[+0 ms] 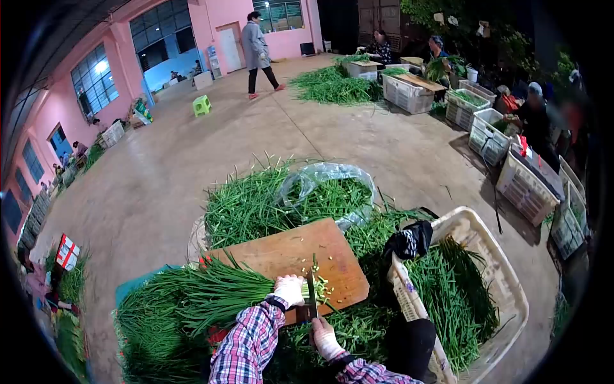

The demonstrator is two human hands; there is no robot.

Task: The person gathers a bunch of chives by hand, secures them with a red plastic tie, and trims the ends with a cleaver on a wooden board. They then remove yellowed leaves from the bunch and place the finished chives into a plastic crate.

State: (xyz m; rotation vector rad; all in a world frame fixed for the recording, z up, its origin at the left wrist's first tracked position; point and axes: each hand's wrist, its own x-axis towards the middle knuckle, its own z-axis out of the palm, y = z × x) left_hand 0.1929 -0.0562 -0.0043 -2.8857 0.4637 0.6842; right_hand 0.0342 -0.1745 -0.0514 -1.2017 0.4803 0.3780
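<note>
On a wooden board [318,246] lies a thick bunch of long green chives [220,289], its pale root ends pointing right. My left hand [289,289], in a light glove, is closed over the bunch near those ends. A knife [311,291] stands with its blade across the board, just right of my left hand, at the cut ends. Its handle is gripped by my right hand [327,339], also in a light covering. Small pale cut pieces [322,288] are scattered on the board beside the blade.
A white plastic crate [511,301] with green stalks stands at my right, a dark cloth [409,240] over its corner. Beyond the board, a clear plastic bag [348,171] lies among piled greens. Farther off are a green stool [201,105], a walking person [257,54] and several seated people by crates.
</note>
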